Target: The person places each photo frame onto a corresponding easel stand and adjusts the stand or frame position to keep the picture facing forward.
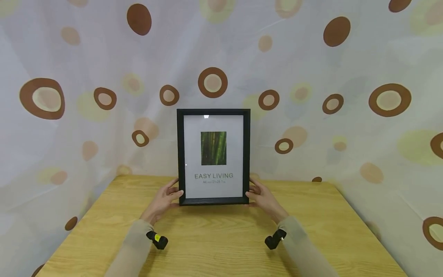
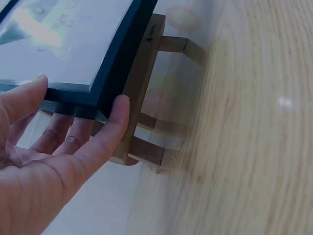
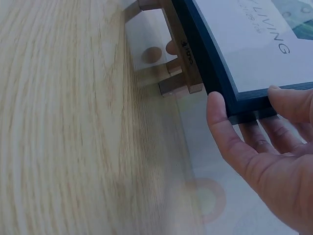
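A black picture frame (image 1: 214,154) stands upright in the middle of the head view, with a green bamboo picture and the words EASY LIVING behind its glass. My left hand (image 1: 164,200) grips its lower left side, thumb on the front border and other fingers around the edge. On the opposite side my right hand (image 1: 264,198) holds the lower right in the same way. Each little finger lies along the bottom edge in the wrist views. Close beneath the frame is a wooden stand (image 2: 145,81) with short feet; the frame hides it from the head view.
The wood-grain table (image 1: 214,238) reaches back to a pale curtain (image 1: 235,46) with brown and yellow spots, which also hangs along both sides. Black wrist cameras, one on the left sleeve (image 1: 129,246) and one on the right sleeve (image 1: 304,246), stick out over the tabletop.
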### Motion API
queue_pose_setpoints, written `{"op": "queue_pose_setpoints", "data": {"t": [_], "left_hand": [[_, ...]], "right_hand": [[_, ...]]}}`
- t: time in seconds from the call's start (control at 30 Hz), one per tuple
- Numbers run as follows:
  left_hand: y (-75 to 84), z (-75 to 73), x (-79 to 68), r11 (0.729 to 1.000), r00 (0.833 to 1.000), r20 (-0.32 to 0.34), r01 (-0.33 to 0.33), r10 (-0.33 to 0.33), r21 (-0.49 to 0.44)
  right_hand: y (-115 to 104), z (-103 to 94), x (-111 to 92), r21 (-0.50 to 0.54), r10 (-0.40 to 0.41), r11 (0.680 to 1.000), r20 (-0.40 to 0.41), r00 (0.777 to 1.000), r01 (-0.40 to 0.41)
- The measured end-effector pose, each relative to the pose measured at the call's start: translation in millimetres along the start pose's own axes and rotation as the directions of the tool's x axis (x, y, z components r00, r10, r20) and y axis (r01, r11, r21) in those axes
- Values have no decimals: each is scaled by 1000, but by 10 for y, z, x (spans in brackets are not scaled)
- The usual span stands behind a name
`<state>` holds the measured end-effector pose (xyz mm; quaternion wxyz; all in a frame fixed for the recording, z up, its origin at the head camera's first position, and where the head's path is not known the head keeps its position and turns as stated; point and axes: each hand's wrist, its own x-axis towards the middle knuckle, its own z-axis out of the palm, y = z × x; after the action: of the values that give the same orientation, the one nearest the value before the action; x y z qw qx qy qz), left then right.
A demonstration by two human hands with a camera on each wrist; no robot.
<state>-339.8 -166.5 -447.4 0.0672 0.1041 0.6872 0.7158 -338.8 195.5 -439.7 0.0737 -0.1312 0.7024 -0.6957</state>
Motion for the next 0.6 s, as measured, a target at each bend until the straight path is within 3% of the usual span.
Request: {"op": "queue_pose_setpoints", "data": {"t": [0.17, 0.6], "left_hand": [[4, 20, 6, 999, 1000, -30, -9, 10, 33], [49, -100, 57, 997, 999, -31, -35, 38, 71]], "right_hand": [[49, 8, 60, -38, -58, 998, -2, 998, 58], [101, 88, 181, -25, -34, 999, -27, 999, 33]]}}
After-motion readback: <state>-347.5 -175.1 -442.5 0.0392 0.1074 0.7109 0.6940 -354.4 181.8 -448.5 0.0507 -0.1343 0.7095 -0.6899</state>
